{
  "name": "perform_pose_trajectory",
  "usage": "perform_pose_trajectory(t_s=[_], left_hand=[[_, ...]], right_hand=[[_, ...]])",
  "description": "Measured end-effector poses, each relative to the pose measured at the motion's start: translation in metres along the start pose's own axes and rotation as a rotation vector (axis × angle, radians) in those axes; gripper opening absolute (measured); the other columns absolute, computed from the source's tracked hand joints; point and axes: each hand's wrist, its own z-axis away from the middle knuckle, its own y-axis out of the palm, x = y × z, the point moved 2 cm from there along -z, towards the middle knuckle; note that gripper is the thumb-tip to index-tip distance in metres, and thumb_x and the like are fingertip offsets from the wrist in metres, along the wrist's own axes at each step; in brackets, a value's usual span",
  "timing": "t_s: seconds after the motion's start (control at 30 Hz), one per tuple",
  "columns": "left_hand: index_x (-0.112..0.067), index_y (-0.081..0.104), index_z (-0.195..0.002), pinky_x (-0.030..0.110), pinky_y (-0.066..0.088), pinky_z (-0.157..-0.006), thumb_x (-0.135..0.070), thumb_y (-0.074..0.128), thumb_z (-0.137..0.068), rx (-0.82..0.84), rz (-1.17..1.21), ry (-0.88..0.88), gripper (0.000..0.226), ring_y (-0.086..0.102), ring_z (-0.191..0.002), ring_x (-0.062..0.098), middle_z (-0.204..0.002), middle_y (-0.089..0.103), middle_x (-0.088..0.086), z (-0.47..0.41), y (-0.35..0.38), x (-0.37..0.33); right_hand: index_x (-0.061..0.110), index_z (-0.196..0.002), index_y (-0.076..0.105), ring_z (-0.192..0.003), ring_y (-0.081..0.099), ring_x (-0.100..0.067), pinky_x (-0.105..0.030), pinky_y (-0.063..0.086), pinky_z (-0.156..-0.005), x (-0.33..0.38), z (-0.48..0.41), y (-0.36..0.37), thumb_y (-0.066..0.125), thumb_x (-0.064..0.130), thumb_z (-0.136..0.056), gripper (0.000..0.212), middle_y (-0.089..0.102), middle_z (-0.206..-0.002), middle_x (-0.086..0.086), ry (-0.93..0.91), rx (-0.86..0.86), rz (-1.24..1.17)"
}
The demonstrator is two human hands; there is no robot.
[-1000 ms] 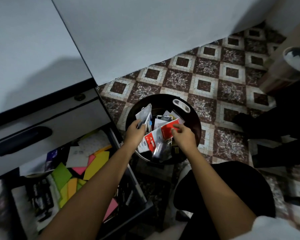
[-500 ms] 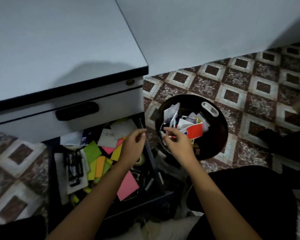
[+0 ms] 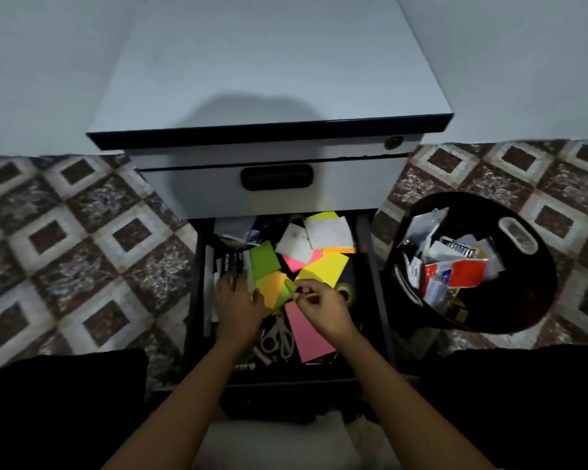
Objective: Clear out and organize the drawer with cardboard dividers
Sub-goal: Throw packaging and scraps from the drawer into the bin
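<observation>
Fingers of right hand pinch sticky notes | left hand flat in drawer

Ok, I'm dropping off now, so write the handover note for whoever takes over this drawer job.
Left hand: open, resting on clutter at the left side of the open dark drawer, thumb by the yellow-orange sticky pad.
Right hand: fingers curled, pinching a small item, too dim to identify.
Done: packaging scraps sit in the round black bin on the right.
Left: coloured sticky notes, white papers, metal scissors and a tape roll lie loose in the drawer. No cardboard dividers in view.
</observation>
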Motion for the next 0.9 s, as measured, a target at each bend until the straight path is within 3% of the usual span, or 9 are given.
perform_pose_trajectory(t_s=[0.1, 0.23, 0.43, 0.67, 0.77, 0.9], left_hand=[[-0.009, 0.025, -0.147, 0.046, 0.028, -0.105, -0.02, 0.052, -0.092, 0.025, -0.006, -0.091, 0.062, 0.018, -0.138, 0.041, -0.151, 0.015, 0.024, -0.004, 0.001, 0.012], [-0.006, 0.008, -0.149, 0.044, 0.029, -0.106, -0.024, 0.052, -0.094, 0.085, 0.063, -0.183, 0.074, 0.019, -0.139, 0.039, -0.153, 0.012, 0.023, -0.009, 0.007, 0.022], [-0.009, 0.017, -0.148, 0.048, 0.043, -0.095, -0.024, 0.049, -0.095, 0.137, 0.001, -0.079, 0.064, 0.041, -0.126, 0.037, -0.148, 0.027, 0.017, -0.008, 0.013, 0.034], [-0.017, 0.018, -0.149, 0.048, 0.041, -0.098, -0.02, 0.049, -0.093, 0.249, -0.048, 0.098, 0.064, 0.035, -0.13, 0.034, -0.151, 0.025, 0.008, 0.0, 0.017, 0.037], [-0.017, 0.021, -0.148, 0.047, 0.041, -0.099, -0.02, 0.05, -0.092, 0.301, -0.025, 0.156, 0.064, 0.035, -0.132, 0.033, -0.152, 0.024, 0.005, 0.002, 0.016, 0.043], [-0.02, 0.016, -0.15, 0.043, 0.043, -0.099, -0.024, 0.05, -0.093, 0.357, 0.013, 0.174, 0.066, 0.039, -0.128, 0.03, -0.152, 0.024, 0.003, 0.006, 0.013, 0.049]], right_hand=[[0.015, -0.118, 0.063, -0.092, 0.058, -0.023, -0.023, 0.039, -0.073, 0.0, -0.006, 0.018, 0.057, 0.019, -0.091, 0.028, 0.059, -0.102, -0.011, 0.04, 0.045, 0.005], [0.013, -0.116, 0.064, -0.09, 0.054, -0.021, -0.024, 0.039, -0.073, -0.004, -0.011, 0.025, 0.058, 0.019, -0.091, 0.026, 0.057, -0.097, -0.011, 0.054, 0.022, -0.058], [0.01, -0.119, 0.062, -0.104, 0.059, -0.025, -0.027, 0.046, -0.081, -0.007, -0.02, 0.029, 0.056, 0.018, -0.093, 0.027, 0.062, -0.113, -0.013, 0.062, 0.002, -0.066], [0.007, -0.118, 0.063, -0.104, 0.058, -0.026, -0.025, 0.043, -0.08, 0.002, -0.042, 0.032, 0.05, 0.015, -0.096, 0.026, 0.062, -0.12, -0.014, 0.029, -0.056, -0.031], [0.004, -0.118, 0.063, -0.117, 0.054, -0.03, -0.029, 0.042, -0.092, 0.013, -0.067, 0.036, 0.048, 0.006, -0.093, 0.029, 0.058, -0.128, -0.016, -0.101, -0.081, 0.134], [0.01, -0.134, 0.05, -0.122, 0.045, -0.038, -0.04, 0.042, -0.096, 0.025, -0.098, 0.051, 0.042, 0.008, -0.08, 0.055, 0.048, -0.137, -0.016, -0.289, -0.004, 0.488]])
